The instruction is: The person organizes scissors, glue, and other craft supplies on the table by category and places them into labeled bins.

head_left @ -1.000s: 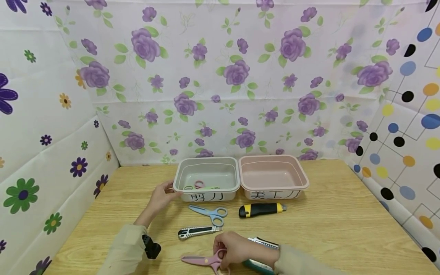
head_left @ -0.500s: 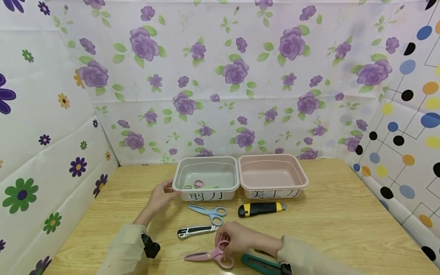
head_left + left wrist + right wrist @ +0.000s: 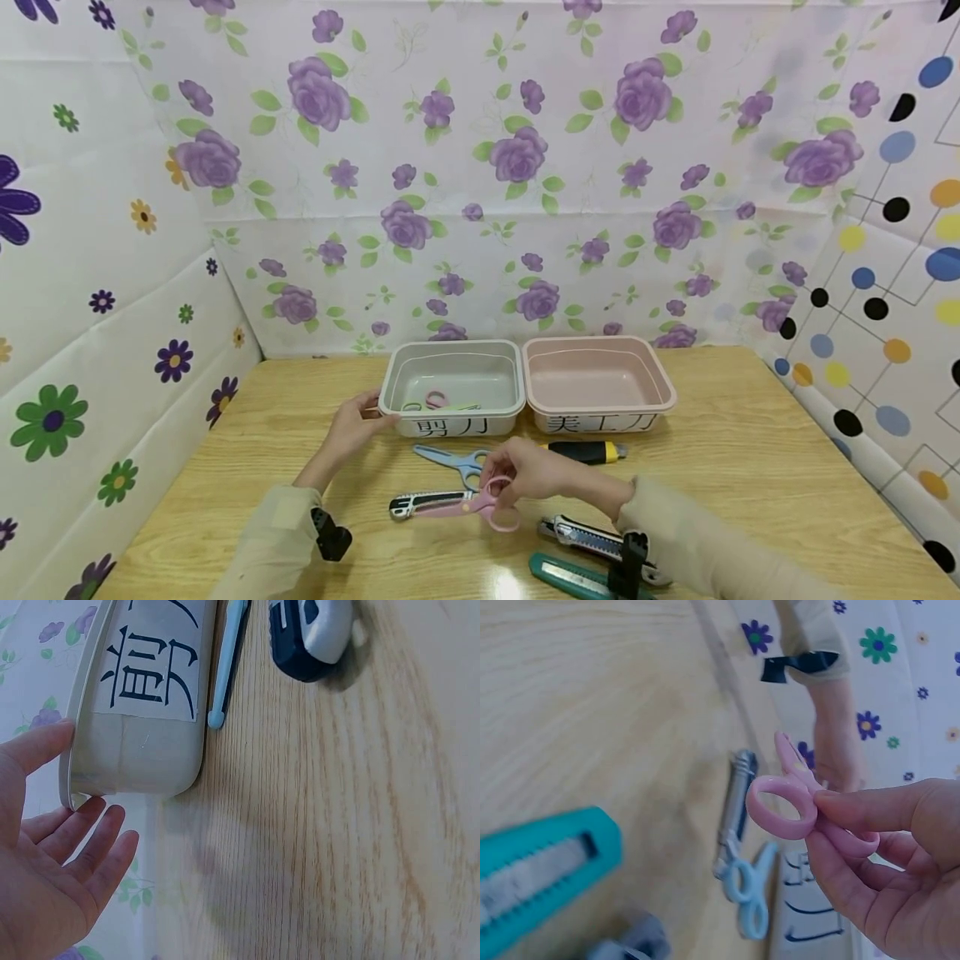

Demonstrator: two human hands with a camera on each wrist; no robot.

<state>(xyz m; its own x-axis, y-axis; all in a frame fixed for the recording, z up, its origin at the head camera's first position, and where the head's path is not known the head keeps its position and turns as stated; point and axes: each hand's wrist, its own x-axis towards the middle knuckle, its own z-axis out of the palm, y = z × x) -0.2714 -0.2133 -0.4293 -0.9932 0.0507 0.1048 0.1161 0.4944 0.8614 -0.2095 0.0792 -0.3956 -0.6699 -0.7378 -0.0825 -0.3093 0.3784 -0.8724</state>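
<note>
In the head view, the right hand [image 3: 528, 471] was pinching a pair of pale pink plastic-handled scissors [image 3: 486, 503] by the loops, blades pointing left, seen across a slim silver-and-black box cutter [image 3: 402, 507]. The left hand [image 3: 356, 425] was grasping the near left corner of a pale grey plastic bin [image 3: 452, 414]. A pale pink plastic bin [image 3: 600, 375] sat just to its right. Light blue scissors [image 3: 442, 456] and a black-and-yellow cutter [image 3: 588, 452] lay nearer on the wooden worktop [image 3: 750, 467]; a chunkier silver cutter [image 3: 581, 536] and a teal one [image 3: 567, 575] lay at the near right.

In the left wrist view, I saw the thumb against the grey bin's rim, fingertips by its lower edge.

In the right wrist view, thumb and fingers gripped the pink scissors' handles, held clear above the worktop.
</note>
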